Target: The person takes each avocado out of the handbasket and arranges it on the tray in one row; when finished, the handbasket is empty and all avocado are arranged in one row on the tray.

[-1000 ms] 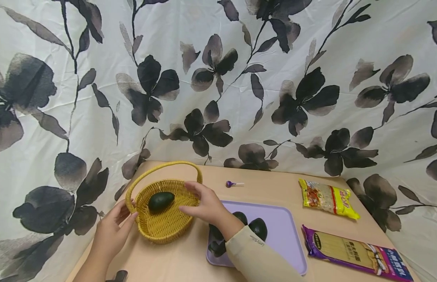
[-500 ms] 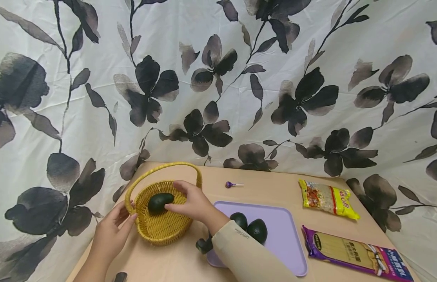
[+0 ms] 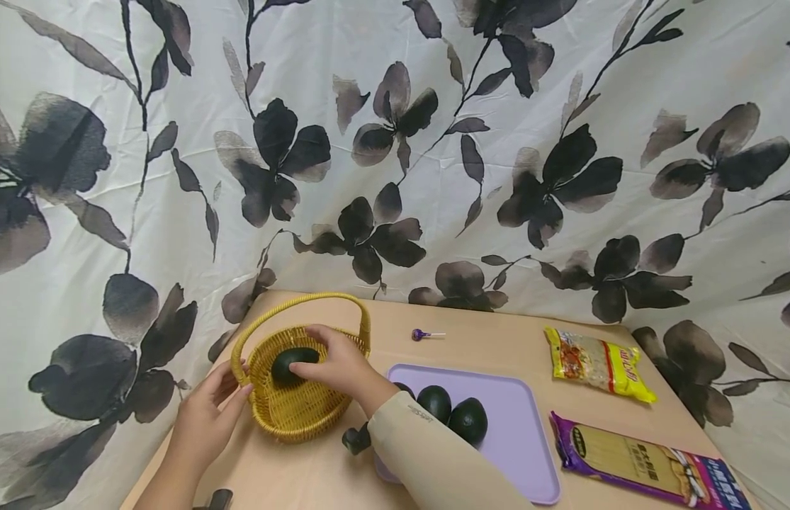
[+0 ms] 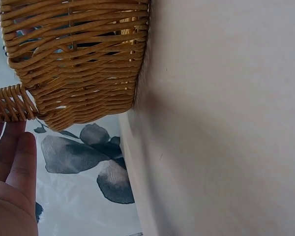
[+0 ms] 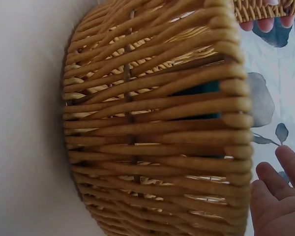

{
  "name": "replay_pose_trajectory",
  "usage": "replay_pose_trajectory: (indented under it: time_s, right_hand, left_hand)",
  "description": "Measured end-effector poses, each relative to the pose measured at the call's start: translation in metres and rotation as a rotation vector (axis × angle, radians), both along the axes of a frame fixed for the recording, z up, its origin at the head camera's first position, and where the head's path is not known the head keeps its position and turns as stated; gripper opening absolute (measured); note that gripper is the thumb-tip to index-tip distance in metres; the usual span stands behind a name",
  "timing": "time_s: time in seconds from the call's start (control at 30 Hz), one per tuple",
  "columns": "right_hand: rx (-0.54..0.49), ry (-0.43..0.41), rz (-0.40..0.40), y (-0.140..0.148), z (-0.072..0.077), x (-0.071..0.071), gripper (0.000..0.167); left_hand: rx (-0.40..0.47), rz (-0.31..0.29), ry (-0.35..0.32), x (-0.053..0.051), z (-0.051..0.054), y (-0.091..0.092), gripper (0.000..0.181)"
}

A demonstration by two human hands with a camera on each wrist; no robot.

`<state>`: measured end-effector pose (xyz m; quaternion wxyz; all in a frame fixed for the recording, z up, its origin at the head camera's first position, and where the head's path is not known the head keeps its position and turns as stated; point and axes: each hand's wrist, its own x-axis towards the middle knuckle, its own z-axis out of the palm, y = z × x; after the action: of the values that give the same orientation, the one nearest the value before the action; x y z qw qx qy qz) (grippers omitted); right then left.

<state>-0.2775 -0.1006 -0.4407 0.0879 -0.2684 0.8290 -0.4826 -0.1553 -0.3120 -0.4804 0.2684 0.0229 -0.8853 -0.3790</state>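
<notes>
A yellow woven basket [image 3: 299,421] with an arched handle [image 3: 305,300] stands at the table's left. One dark green avocado [image 3: 286,370] lies inside it. My left hand [image 3: 203,414] grips the left foot of the handle; in the right wrist view its fingertips [image 5: 265,24] show past the handle. My right hand [image 3: 340,368] hovers over the basket's right rim, thumb and fingers spread apart. In the head view its thumb overlaps the avocado's edge; contact cannot be told. The right wrist view shows the avocado only as a dark patch through the weave.
A lilac tray [image 3: 525,453] with avocados [image 3: 468,421] on it lies right of the basket, partly under my right sleeve [image 3: 433,453]. A lollipop [image 3: 426,334] lies behind it. Further right are a yellow food packet [image 3: 599,365] and a purple noodle packet [image 3: 646,457]. A floral curtain hangs behind.
My right hand has moved left, from the basket's right rim to over the avocado inside. My left hand has stayed at the handle. The avocado and basket look unmoved.
</notes>
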Motion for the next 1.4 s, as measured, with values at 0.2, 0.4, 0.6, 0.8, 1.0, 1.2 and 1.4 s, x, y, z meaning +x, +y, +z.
replay_pose_trajectory:
  time_s: [0.2,0.4,0.6,0.8,1.0,1.2,1.4]
  right_hand:
    - [0.010,-0.003,-0.002,-0.011,-0.002,-0.005,0.076]
    - [0.005,-0.016,-0.010,-0.022,-0.005,-0.010,0.075]
    - [0.025,-0.042,-0.035,-0.028,-0.011,-0.015,0.075]
    - [0.078,-0.068,-0.036,-0.034,-0.015,-0.017,0.075]
    - [0.113,-0.066,-0.018,-0.040,-0.018,-0.020,0.074]
    - [0.156,-0.077,-0.038,-0.043,-0.026,-0.023,0.074]
    - [0.227,-0.040,-0.061,-0.047,-0.029,-0.026,0.078]
  left_hand:
    - [-0.002,-0.009,0.022,0.000,-0.001,-0.004,0.046]
    - [-0.014,-0.011,0.021,-0.002,0.002,-0.005,0.047]
    - [-0.018,-0.023,0.026,-0.004,0.006,-0.007,0.046]
    - [-0.019,-0.023,0.022,-0.003,0.006,-0.008,0.046]
    - [-0.012,-0.012,0.002,-0.002,0.007,-0.009,0.046]
    - [-0.022,-0.009,-0.022,-0.004,0.007,-0.007,0.046]
    - [-0.013,-0.008,-0.023,-0.007,0.006,-0.005,0.048]
